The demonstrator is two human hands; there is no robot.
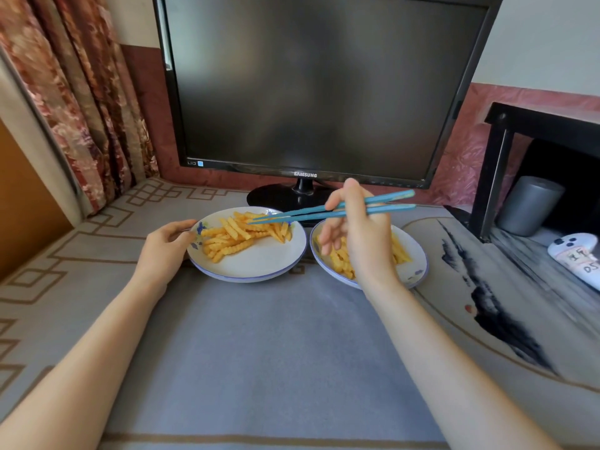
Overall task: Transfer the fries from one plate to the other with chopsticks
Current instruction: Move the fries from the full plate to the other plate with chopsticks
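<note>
Right hand (360,241): the upper fingers (337,199) pinch a pair of blue chopsticks (308,215) near mid-length; the lower fingers hang loosely curled over the right plate (418,264). The chopsticks' long axis runs nearly level, side to side. The tips point left, are close together, and rest on top of the fries (237,235) on the left plate (259,259). Whether they pinch a fry cannot be told. The butt ends point right.

Left hand (168,245): fingers (181,228) curled on the left rim of the left plate, gripping it.

Both plates are white with a blue rim and sit just beside each other near the far edge of the bench (259,336), which is covered in grey cloth. The left plate holds a heap of crinkle-cut fries. The right plate holds a second portion of fries (341,264), partly hidden by the right hand.

Behind the plates stands a dark monitor (308,86) marked "SAMSUNG". At the right edge of the bench lies a white device (578,258) with handwritten marks, not legible.
</note>
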